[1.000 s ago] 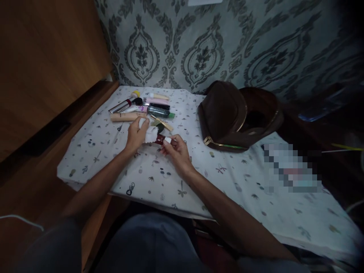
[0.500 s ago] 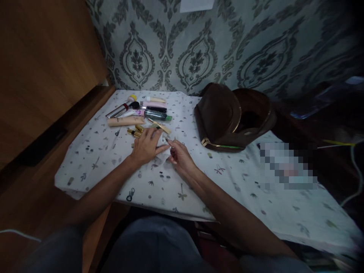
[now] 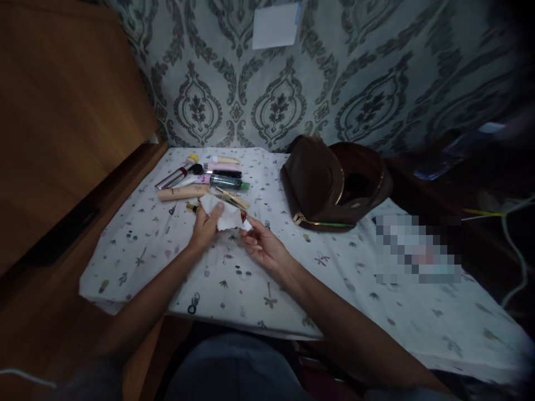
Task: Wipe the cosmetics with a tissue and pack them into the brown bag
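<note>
My left hand (image 3: 203, 229) is closed on a crumpled white wipe (image 3: 225, 217), its thumb pressed on top. Between the fingertips of my right hand (image 3: 265, 245) is a small white-and-amber piece (image 3: 246, 223), right beside the wipe; its exact kind is too small to make out. A gold-and-black tube (image 3: 191, 207) pokes out beyond my left hand, partly covered by it. Just behind the wipe lie a beige tube (image 3: 184, 192) and a thin brush-like stick (image 3: 228, 196).
More cosmetics lie at the back left, among them a silver-and-red tube (image 3: 172, 177) and a dark clear tube with a green end (image 3: 225, 181). An open brown bag (image 3: 313, 184) stands to the right on the patterned tablecloth (image 3: 167, 278). A wooden cabinet (image 3: 75, 100) borders the left.
My left hand has turned and drawn back, so the wipe now shows spread over it. My right hand has come slightly away, and the white-and-amber piece has come into sight.
</note>
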Demonstrator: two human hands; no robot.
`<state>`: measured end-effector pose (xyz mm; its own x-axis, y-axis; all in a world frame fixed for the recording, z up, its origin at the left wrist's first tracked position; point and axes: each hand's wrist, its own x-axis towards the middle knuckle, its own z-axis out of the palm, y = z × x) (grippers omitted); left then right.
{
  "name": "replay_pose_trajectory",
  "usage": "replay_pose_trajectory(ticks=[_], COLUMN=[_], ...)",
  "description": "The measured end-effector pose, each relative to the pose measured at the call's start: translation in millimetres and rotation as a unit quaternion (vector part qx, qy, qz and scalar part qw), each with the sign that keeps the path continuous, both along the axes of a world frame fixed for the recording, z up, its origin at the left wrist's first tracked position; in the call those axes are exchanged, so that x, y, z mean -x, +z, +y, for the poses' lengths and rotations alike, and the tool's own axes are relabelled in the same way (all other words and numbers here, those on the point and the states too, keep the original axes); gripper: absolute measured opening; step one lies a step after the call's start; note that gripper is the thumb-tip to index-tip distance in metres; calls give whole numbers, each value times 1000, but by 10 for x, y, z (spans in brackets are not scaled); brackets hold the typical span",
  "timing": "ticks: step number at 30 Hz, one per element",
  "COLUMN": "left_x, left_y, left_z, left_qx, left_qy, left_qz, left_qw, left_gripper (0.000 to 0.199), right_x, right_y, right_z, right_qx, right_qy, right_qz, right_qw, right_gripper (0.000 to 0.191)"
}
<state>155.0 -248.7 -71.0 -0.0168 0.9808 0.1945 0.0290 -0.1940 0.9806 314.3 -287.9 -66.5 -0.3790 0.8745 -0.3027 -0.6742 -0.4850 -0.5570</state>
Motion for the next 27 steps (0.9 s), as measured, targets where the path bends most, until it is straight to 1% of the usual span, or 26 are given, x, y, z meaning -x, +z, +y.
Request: replay_pose_trajectory(ticks=[2, 4, 7, 9, 10, 12, 15, 18, 20, 21, 22, 23, 25, 26, 27], left_x=[-9, -10, 8, 27, 36, 49, 60, 83, 94, 89, 75, 49, -33, -85, -140], left_y=[18, 55, 116, 150, 164, 185, 215, 262, 305, 327, 351, 374, 424, 450, 479], left_z=[-8, -22, -56, -84, -98, -122, -149, -186, -220, -239, -259, -279, -321, -341, -362], left_qx=[-3, -10, -47, -49, -40, -7, 61, 120, 134, 134, 130, 122, 93, 75, 59], left_qy=[-47, -77, -72, -80, -95, -132, -166, -203, -244, -261, -275, -283, -286, -288, -293], left_qz=[-32, -47, -35, -17, -15, -39, -117, -173, -180, -169, -144, -104, 2, 55, 101], left_qw=[998, 996, 996, 995, 995, 990, 977, 956, 944, 941, 942, 946, 954, 953, 949], left_gripper=[52, 58, 68, 68, 66, 63, 60, 63, 65, 63, 61, 59, 59, 59, 58], right_x=[0, -10, -59, -120, -159, -246, -387, -520, -594, -624, -648, -666, -695, -710, -731], right_y=[42, 93, 161, 186, 190, 191, 197, 250, 319, 361, 405, 449, 535, 576, 619], right_z=[-14, -31, -47, -48, -47, -43, -47, -84, -134, -168, -207, -250, -339, -381, -421], right_qx=[-42, -84, -119, -133, -142, -171, -242, -323, -366, -387, -411, -439, -496, -518, -535], right_qy=[-27, -49, -57, -66, -74, -88, -104, -113, -104, -99, -98, -97, -93, -90, -87], right_qz=[-29, -57, -91, -113, -125, -154, -212, -283, -336, -369, -406, -443, -510, -535, -552], right_qw=[998, 994, 987, 982, 979, 969, 941, 896, 862, 839, 810, 776, 697, 661, 634], right_gripper=[36, 39, 40, 40, 41, 42, 40, 36, 33, 32, 30, 28, 22, 21, 21])
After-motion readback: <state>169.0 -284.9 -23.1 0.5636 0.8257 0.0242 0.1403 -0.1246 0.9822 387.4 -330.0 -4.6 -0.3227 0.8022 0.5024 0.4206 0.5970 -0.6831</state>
